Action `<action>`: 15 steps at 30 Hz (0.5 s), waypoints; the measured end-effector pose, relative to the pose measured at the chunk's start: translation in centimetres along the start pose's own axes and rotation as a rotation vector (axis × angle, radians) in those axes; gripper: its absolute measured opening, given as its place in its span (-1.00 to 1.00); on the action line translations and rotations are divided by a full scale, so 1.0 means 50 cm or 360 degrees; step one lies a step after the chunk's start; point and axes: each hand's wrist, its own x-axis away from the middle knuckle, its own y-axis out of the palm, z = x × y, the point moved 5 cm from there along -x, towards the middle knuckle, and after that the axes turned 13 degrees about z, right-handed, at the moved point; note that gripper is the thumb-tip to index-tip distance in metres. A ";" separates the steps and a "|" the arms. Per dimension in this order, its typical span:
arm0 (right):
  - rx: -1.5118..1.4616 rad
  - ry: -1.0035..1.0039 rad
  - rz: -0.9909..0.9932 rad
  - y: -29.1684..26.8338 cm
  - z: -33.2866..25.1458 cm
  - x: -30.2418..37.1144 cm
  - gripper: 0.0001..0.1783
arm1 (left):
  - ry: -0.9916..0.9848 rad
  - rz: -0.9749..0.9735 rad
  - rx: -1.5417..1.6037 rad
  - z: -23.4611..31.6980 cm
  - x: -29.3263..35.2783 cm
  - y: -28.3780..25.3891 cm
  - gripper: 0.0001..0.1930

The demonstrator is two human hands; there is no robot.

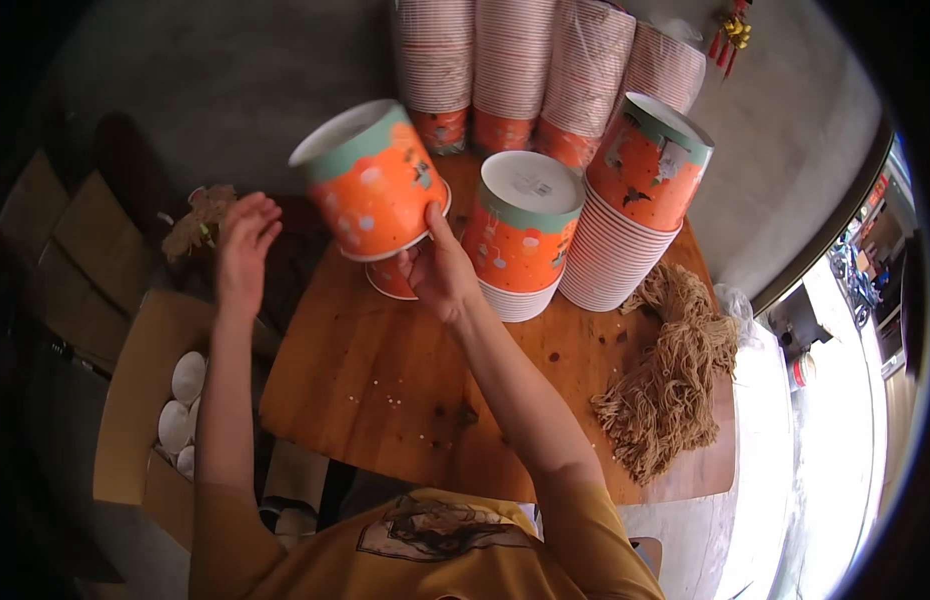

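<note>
My right hand (447,278) grips an orange paper bucket (370,205) by its white rim. The bucket is upside down, tilted, with a green band around its raised base. Partly hidden below it, another orange bucket (393,282) stands on the table. My left hand (249,248) is raised to the left of the held bucket, fingers stretched out, holding nothing. Just right of my right hand is a short stack of upside-down buckets (520,250). A taller nested stack (640,205) rises beside it.
Several plastic-wrapped bucket stacks (510,60) line the back of the wooden table (385,420). Brown twine (675,380) lies at its right edge. At lower left, an open cardboard box (125,440) holds white rolls or cups. A brown bundle (197,222) sits behind my left hand.
</note>
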 end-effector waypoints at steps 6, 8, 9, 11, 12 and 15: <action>-0.0135 0.0130 0.0120 -0.016 0.034 -0.027 -0.52 | -0.0252 0.0027 -0.0181 -0.116 0.043 0.014 -0.71; -0.0203 0.0106 0.0017 0.014 0.017 -0.018 -0.51 | -0.0273 0.0012 -0.0182 -0.126 0.046 0.026 -0.73; -0.0272 0.0073 -0.0081 0.032 0.003 -0.014 -0.51 | -0.0258 0.0013 -0.0188 -0.128 0.047 0.032 -0.73; -0.0262 0.0075 -0.0087 0.054 -0.018 -0.001 -0.51 | -0.0210 0.0032 -0.0150 -0.125 0.051 0.053 -0.71; -0.0297 0.0105 -0.0148 0.065 -0.025 0.008 -0.51 | -0.0162 0.0048 -0.0114 -0.119 0.051 0.063 -0.70; -0.0357 0.0132 -0.0195 0.107 -0.040 0.054 -0.51 | -0.0221 -0.0052 0.0097 -0.094 0.053 0.098 -0.63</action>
